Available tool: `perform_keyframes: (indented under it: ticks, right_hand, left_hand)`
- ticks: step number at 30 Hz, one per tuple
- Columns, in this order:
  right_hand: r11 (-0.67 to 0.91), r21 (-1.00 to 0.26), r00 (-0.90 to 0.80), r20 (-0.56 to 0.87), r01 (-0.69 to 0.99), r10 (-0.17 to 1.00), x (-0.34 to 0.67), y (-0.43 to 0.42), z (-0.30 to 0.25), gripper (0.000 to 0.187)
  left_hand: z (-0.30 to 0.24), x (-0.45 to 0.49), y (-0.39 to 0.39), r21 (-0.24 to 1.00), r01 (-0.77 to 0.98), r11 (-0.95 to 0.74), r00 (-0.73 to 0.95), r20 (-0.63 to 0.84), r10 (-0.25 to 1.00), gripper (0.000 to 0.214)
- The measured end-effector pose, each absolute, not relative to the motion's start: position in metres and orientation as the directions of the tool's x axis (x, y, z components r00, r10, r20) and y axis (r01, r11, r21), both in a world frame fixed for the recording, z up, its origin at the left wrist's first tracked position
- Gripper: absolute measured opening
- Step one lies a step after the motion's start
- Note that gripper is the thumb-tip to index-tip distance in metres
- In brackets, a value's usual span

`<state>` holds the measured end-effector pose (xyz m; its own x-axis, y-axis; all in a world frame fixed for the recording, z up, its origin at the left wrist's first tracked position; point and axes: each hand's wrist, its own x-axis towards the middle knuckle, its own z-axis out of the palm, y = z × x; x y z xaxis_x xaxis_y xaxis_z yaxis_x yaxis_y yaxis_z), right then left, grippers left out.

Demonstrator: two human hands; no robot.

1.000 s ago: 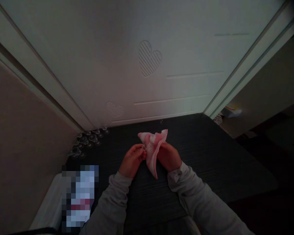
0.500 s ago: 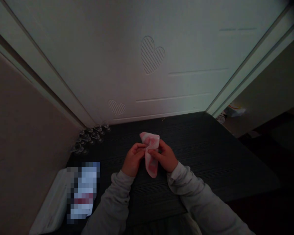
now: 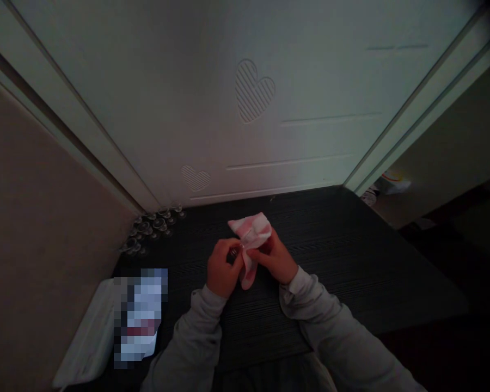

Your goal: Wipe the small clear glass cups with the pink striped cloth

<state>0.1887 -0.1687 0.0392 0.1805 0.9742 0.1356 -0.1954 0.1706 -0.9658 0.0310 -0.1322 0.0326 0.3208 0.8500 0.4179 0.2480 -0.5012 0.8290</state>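
A small pink-and-white sock (image 3: 255,230) is held up between both hands over the dark table. Its upper part is bunched and folded over, while a narrow rounded end hangs below my fingers. My left hand (image 3: 224,268) pinches the sock's left side at the middle, thumb and forefinger making a loop. From the other side, my right hand (image 3: 282,262) grips it with the thumb in front and the other fingers mostly hidden behind the fabric.
Several small clear glasses (image 3: 157,224) stand at the table's (image 3: 343,261) back left corner. A phone-like blurred item (image 3: 141,321) and a long white package (image 3: 87,337) lie at the left. Behind rises a white panel (image 3: 310,81) with heart reliefs.
The sock's top has been bent over to the right and bunched, and its lower end hangs shorter. My left hand has shifted slightly right. Both hands keep hold.
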Motion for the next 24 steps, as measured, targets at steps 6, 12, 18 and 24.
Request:
perform_keyframes:
  ticks: [6, 12, 18, 24]
  right_hand:
    - [0.16, -0.98, 0.175, 0.138, -0.117, 0.975, 0.19, -0.173, 0.046, 0.041]
    - [0.131, -0.991, 0.248, 0.122, -0.021, 0.961, 0.193, -0.178, 0.044, 0.026]
    - [0.085, -0.996, 0.328, 0.081, 0.003, 0.941, 0.192, -0.177, 0.039, 0.036]
    - [0.066, -0.998, 0.387, 0.063, 0.004, 0.92, 0.194, -0.175, 0.034, 0.045]
  left_hand:
    - [0.03, 0.029, -0.133, 0.662, 0.318, -0.679, 0.339, 0.589, 0.734, 0.017]
    - [0.031, 0.032, -0.137, 0.607, 0.337, -0.72, 0.318, 0.646, 0.694, 0.018]
    - [0.031, 0.034, -0.138, 0.604, 0.344, -0.719, 0.309, 0.651, 0.694, 0.023]
    - [0.029, 0.036, -0.14, 0.657, 0.332, -0.677, 0.339, 0.586, 0.736, 0.021]
